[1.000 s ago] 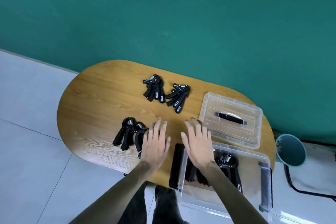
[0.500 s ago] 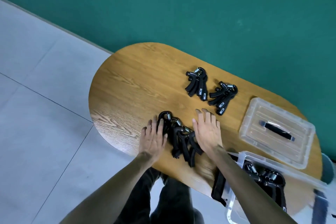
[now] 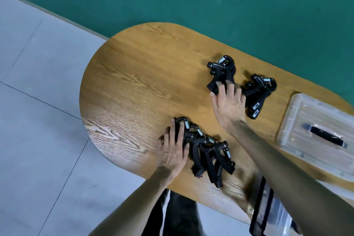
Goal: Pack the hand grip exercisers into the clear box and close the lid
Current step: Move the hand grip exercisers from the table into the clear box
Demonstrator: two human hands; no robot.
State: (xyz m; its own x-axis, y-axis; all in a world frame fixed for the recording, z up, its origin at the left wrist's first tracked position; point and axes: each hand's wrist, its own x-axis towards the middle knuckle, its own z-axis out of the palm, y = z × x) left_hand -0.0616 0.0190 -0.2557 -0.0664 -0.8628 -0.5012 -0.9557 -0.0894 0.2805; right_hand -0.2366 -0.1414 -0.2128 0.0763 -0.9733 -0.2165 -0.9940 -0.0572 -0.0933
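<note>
Black hand grip exercisers lie in three heaps on the oval wooden table. The near heap sits by the front edge; my left hand rests flat on its left end, fingers spread. A far heap has my right hand reaching onto its handles, fingers apart, nothing lifted. Just right of that hand lies another far heap. The clear lid with a black handle lies flat at the right. Only the clear box's black-latched corner shows at the bottom right, behind my right forearm.
A green wall runs behind the table. Grey tiled floor lies to the left and below. The table's left half is bare wood. My dark trousers show under the front edge.
My right hand has left the near heap and reached forward onto the far heap. My left hand has slid onto the near heap's left end. The view swung left, so most of the box is out of frame.
</note>
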